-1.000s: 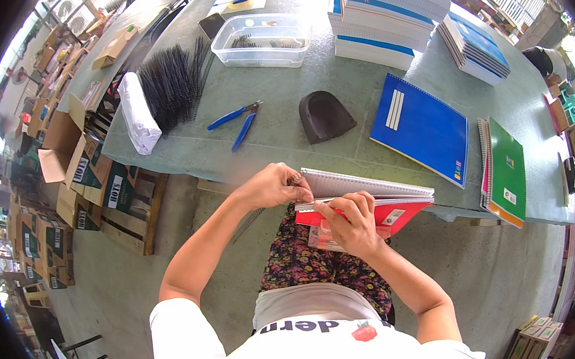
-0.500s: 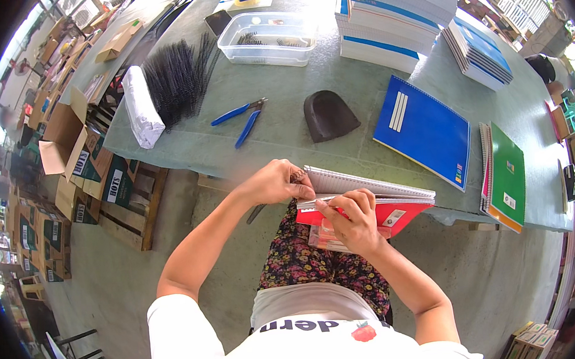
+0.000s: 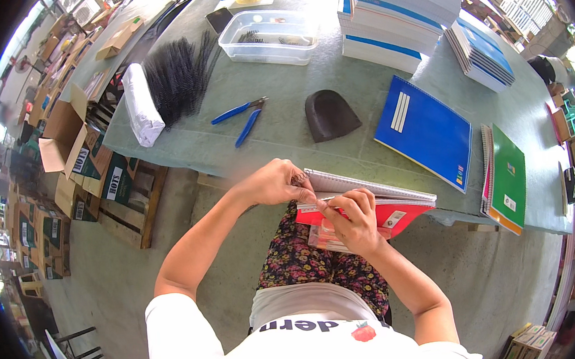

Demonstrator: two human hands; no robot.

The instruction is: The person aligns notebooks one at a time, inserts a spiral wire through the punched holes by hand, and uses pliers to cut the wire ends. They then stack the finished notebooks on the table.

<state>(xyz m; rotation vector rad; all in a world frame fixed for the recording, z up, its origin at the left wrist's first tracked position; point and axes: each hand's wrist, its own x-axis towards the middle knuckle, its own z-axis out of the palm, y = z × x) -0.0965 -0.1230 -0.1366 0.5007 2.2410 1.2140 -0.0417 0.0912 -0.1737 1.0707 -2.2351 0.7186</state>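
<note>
A red-covered notebook (image 3: 405,215), its ruled or white pages facing up, is held against the table's near edge. My right hand (image 3: 354,216) grips it near the middle of its bound edge, thumb and fingers closed on the covers and pages. At the notebook's left end, my left hand (image 3: 278,183) is closed in a pinch. A dark bit, perhaps coil wire, shows by its fingers, but the fingers hide most of it. Beneath the red cover, a clear case or packet (image 3: 324,239) shows partly.
Blue-handled cutters (image 3: 248,120) and a black curved block (image 3: 331,115) lie on the green table (image 3: 261,100). Beyond are black binding coils (image 3: 175,80), a white roll (image 3: 141,106) and a clear plastic tub (image 3: 268,56). Rightward lie a blue notebook (image 3: 422,132), green notebook (image 3: 509,179) and book stacks (image 3: 386,53).
Both hands stay at the notebook's bound edge with only a very slight finger shift. The rest of the scene has barely moved.
</note>
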